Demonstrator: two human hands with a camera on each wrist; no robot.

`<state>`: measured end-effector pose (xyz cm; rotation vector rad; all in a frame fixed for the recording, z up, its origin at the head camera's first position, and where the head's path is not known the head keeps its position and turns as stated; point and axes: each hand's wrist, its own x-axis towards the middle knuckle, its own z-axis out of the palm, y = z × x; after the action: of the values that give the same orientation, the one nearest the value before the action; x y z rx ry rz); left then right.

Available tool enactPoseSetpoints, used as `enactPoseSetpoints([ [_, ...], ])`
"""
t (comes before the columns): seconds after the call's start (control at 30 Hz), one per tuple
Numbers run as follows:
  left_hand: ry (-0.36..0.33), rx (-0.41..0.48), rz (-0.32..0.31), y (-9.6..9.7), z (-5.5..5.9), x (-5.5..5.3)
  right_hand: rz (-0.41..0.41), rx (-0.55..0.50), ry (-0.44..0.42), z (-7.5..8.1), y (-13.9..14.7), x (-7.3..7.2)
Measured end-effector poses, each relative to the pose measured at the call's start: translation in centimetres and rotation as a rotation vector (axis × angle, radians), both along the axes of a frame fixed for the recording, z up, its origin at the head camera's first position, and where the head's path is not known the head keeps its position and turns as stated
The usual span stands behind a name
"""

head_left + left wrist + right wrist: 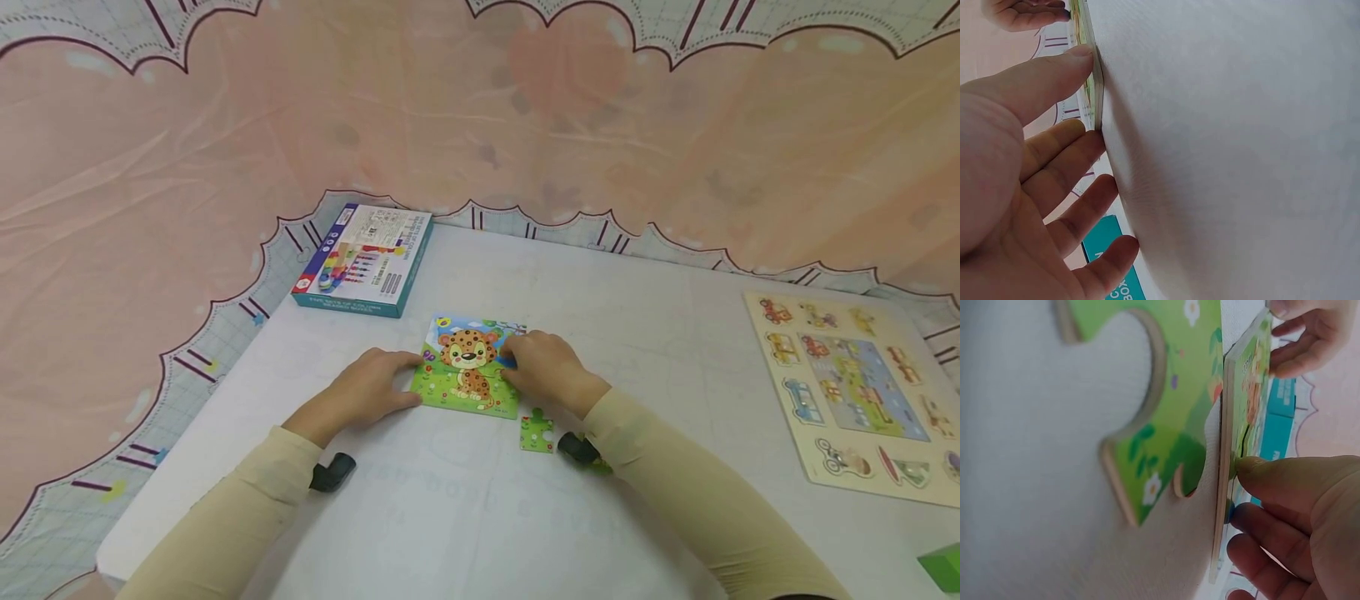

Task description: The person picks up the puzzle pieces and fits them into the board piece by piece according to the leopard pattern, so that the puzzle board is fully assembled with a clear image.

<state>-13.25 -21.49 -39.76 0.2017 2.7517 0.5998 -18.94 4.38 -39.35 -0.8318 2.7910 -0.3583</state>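
Note:
A jigsaw puzzle board (467, 392) with a spotted leopard cub picture lies flat on the table between both hands. My left hand (367, 387) is at its left side, thumb and index fingertip touching the board edge, the other fingers spread, as the left wrist view shows. My right hand (551, 367) is over the board's right side. In the right wrist view, thumb and index finger pinch a puzzle piece (1229, 511) with a blue patch, mostly hidden by the fingers. Just below the board lies a loose green puzzle piece (534, 435). Another green piece (602, 468) is partly hidden under the right sleeve.
A flat teal-edged box (367, 258) lies at the back left. On the right is a cream wooden board (787, 417) with vehicle pictures. A green block (941, 568) sits at the lower right. A pink patterned curtain (480, 117) hangs behind the white table (420, 517).

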Motion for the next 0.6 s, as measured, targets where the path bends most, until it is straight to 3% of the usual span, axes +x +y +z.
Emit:
enactPoseSetpoints([
  [0.6,-0.013,-0.008,-0.002,-0.02,0.12,-0.09,-0.016,-0.01,-0.068,0.32,0.02,-0.16],
])
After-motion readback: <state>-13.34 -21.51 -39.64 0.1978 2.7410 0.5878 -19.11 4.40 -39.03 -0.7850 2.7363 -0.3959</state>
